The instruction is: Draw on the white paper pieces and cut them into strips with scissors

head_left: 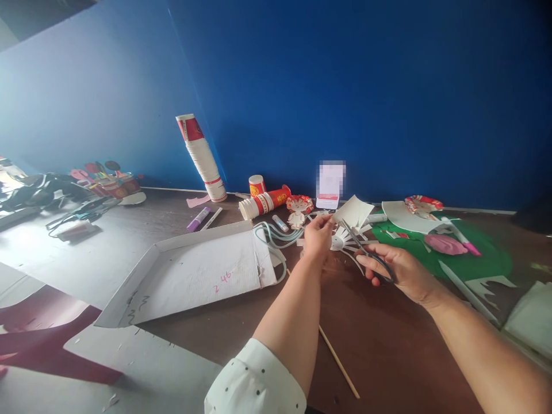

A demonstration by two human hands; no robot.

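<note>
My left hand (pixel 318 234) is closed in a pinch on the lower left edge of a curved piece of white paper (pixel 355 211). In my right hand (pixel 399 270) is a pair of scissors (pixel 380 267) with dark handles, its blades pointing up and left to the paper's lower edge. Whether the blades touch the paper I cannot tell. Just below the paper lies a white paper cup cut into spread strips (pixel 337 240), partly hidden by my left hand. A small paper figure with a red-trimmed head (pixel 296 217) rests left of that hand.
Left stands a white cardboard box lid (pixel 190 282) beside looped pale cables (pixel 276 234). Stacked paper cups (pixel 202 161) lean near the blue wall, with more cups (pixel 265 202) lying down. A green sheet (pixel 491 259) holds scraps and a pink marker (pixel 468 244). A thin stick (pixel 338 362) lies in front.
</note>
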